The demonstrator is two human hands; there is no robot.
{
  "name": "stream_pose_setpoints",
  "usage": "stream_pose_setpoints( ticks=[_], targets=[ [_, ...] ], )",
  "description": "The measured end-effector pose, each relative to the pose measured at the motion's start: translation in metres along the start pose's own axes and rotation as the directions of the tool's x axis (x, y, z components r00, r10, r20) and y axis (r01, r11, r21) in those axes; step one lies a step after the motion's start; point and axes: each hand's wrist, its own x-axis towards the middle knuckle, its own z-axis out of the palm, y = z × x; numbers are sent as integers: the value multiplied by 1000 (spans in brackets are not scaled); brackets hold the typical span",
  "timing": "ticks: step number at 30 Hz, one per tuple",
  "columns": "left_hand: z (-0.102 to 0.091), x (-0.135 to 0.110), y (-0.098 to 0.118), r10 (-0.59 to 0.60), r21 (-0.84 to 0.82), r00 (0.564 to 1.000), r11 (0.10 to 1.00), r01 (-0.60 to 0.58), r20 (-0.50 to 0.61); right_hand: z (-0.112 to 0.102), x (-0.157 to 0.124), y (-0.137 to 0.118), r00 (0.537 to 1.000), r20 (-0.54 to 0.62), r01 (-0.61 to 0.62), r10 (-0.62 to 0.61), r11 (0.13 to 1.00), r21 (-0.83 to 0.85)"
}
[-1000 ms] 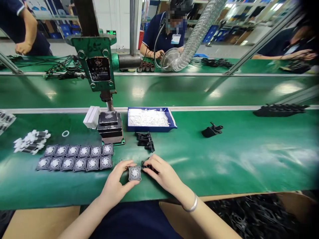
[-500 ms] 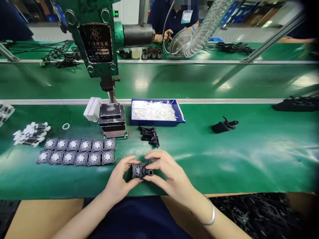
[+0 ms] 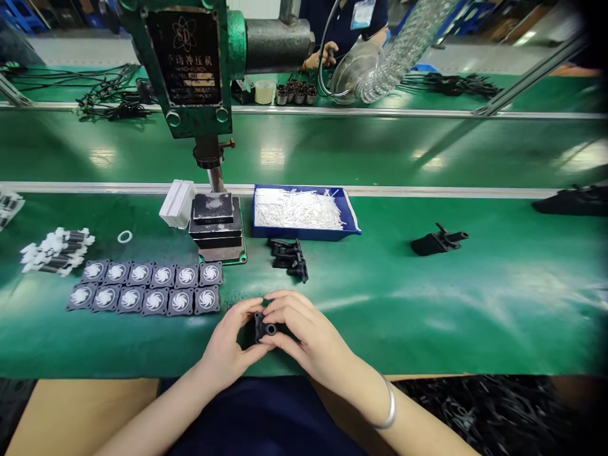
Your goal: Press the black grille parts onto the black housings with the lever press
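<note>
My left hand [image 3: 224, 347] is closed around the left side of a small black square housing, which is mostly hidden now. With fingertips and thumb, my right hand [image 3: 306, 332] grips a black cover with a round hollow nozzle [image 3: 270, 329]. The cover lies over the housing; whether they are fully seated is hidden by my fingers. To the left lie two rows of black square housings with white impellers [image 3: 154, 301]. Several loose black nozzle covers [image 3: 291, 258] sit just beyond my hands.
A green hand press [image 3: 219, 221] stands behind the rows. Beside it is a blue tray [image 3: 308, 234] of thin white pieces. White-and-black parts [image 3: 59, 252] and a white ring [image 3: 125, 237] lie left. A black assembly [image 3: 439, 241] sits right. Across the bench is another person's hand [image 3: 320, 58].
My right hand has moved left, bringing the nozzle cover over the housing in my left hand. The white impeller that showed there is now covered. The camera view has shifted slightly.
</note>
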Motion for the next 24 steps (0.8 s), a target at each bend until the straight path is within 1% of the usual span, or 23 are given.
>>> stream_pose_setpoints(
  ticks=[3,8,14,19,21,22,24],
  targets=[
    [1,0,1,13,-4,1000,1000,-13,-6,4,-3,1,999,15,-31,31,999,24],
    [1,-1,2,45,11,999,999,-45,-13,9,-5,3,999,-2,-43,43,999,16],
    [-1,1,2,35,36,999,999,-36,1,12,-6,4,1000,-23,4,-4,1000,-17],
    [4,0,1,13,-14,1000,1000,-14,-28,13,-4,4,1000,1,30,-30,999,-28],
    [0,2,9,47,-11,998,999,-48,-43,8,0,1,999,8,45,-44,998,-45],
    [-5,4,16,86,3,995,996,-86,-55,3,5,-1,998,8,57,-57,997,-59],
    [-22,11,34,212,52,973,977,-208,-88,-14,18,-8,996,-18,87,-89,992,-97]
  ],
)
